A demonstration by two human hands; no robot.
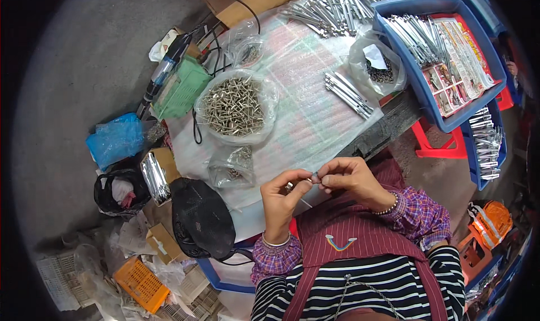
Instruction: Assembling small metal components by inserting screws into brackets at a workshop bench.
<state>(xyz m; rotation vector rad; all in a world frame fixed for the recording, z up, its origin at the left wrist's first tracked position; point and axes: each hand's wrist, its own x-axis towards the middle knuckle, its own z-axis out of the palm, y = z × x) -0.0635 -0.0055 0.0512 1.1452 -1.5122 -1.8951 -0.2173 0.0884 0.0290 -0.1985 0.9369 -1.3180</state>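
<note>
While two hands pinch one small metal part [315,177], left hand [281,200], right hand [351,180], three bags of hardware [233,107].

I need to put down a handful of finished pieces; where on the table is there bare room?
The white foam sheet lies bare between the clear bag of metal rivets and the loose bundle of metal strips, down to both hands. It is crowded at the far edge with piled metal rods and inside the blue plastic tray.
</note>
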